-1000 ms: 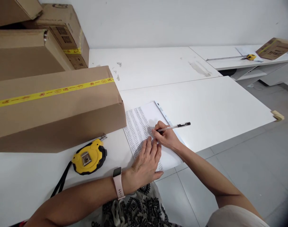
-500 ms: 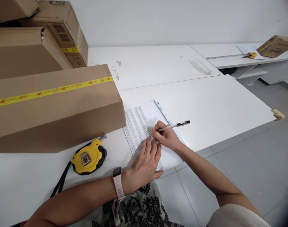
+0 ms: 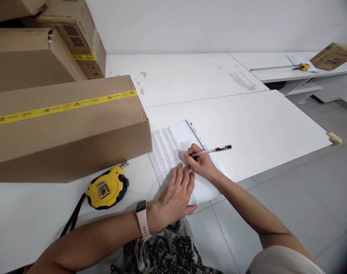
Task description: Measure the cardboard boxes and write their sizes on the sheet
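A sheet of paper (image 3: 180,131) with columns of small handwriting lies on the white table, partly under both hands. My left hand (image 3: 176,194) rests flat on its near part, fingers extended, and a watch with a pale pink band (image 3: 143,219) circles that wrist. In my right hand (image 3: 200,163) is a pen (image 3: 215,149), pinched near its lower end over the middle of the page and leaning right. The pen's tip is hidden behind my fingers. A yellow and black tape measure (image 3: 107,189) lies left of the paper, its black strap trailing toward me.
A large cardboard box (image 3: 70,140) with yellow tape stands left of the paper, and several more boxes (image 3: 27,57) are stacked behind it. At the far right are another tape measure (image 3: 304,67) and a small box (image 3: 331,56). A pale guard (image 3: 335,137) covers the table's corner.
My right hand and the pen have shifted very slightly to the right across the page. My left hand stays flat on the paper. The view has tilted a little.
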Demonstrator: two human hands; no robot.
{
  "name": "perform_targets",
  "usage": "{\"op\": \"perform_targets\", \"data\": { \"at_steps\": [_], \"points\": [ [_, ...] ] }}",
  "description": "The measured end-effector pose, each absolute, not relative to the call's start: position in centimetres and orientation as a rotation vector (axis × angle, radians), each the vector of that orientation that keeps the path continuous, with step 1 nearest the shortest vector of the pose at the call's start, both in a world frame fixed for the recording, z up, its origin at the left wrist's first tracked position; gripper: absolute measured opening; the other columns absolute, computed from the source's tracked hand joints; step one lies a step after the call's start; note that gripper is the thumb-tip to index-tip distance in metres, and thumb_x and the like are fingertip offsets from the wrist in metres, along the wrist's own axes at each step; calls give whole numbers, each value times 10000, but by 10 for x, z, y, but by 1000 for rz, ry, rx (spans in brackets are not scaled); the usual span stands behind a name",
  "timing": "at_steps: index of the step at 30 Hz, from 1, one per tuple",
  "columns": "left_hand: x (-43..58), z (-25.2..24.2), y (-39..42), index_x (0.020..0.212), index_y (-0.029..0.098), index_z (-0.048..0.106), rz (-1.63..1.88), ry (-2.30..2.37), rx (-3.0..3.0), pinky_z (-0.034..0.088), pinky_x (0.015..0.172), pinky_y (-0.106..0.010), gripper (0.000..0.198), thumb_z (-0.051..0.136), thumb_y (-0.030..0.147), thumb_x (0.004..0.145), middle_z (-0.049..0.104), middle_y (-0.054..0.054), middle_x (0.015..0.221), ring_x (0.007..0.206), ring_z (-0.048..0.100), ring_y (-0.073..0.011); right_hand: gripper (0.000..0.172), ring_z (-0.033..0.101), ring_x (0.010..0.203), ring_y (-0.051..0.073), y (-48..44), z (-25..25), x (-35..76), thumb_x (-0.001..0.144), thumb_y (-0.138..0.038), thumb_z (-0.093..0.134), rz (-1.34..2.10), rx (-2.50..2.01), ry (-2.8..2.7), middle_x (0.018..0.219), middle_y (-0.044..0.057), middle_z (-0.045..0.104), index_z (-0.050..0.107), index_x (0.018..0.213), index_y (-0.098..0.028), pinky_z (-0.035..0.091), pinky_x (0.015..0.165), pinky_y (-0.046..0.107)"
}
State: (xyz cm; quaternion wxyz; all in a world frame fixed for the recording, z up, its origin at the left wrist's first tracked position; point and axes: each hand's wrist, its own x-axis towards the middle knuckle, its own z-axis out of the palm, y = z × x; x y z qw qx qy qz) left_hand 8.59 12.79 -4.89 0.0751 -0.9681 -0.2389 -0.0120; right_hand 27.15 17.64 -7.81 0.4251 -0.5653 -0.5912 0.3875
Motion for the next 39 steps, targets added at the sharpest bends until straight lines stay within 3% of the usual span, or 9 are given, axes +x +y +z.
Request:
{"op": "perform_targets", "data": {
  "at_steps": [39],
  "points": [
    [87,-50,128,1516,-26,439,-33,-710,-2880,331,1179,-533,973,505,733,911,480,-294,1542,1438,442,-461,219,341,541,107,178,-78,271,864,-245,616,950,-1382,-1498,612,-67,396,431,748,-242,288,504,275]
  ]
}}
